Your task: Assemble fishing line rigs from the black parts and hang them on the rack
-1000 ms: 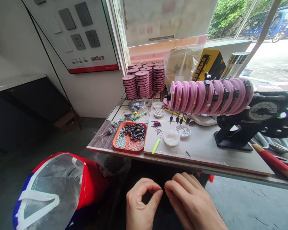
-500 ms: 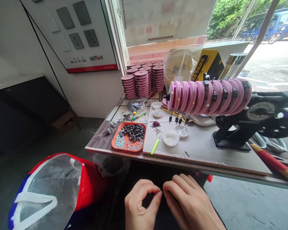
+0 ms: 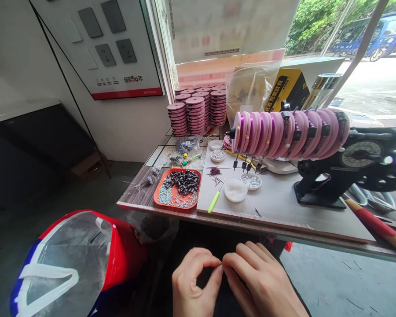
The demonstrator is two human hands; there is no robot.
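Note:
Below the table's front edge, my left hand makes a pinch, its thumb and forefinger tips pressed together. My right hand is closed beside it, fingers curled, its fingertips meeting those of the left. Whatever sits between the fingertips is too small to make out. On the table above them lie a green-handled hook tool, a white round dish and an orange tray holding black parts, pale blue pieces and small metal bits. A small dark pin rests near the board's front edge.
A black machine carrying a row of pink discs stands at the right. Pink spools are stacked at the back. Small dishes of white beads sit mid-board. A red-rimmed bag stands open on the floor at left.
My right hand has shifted slightly left, closing the small gap between the two hands' fingertips. The left hand keeps its pinch, and the table items stay in place.

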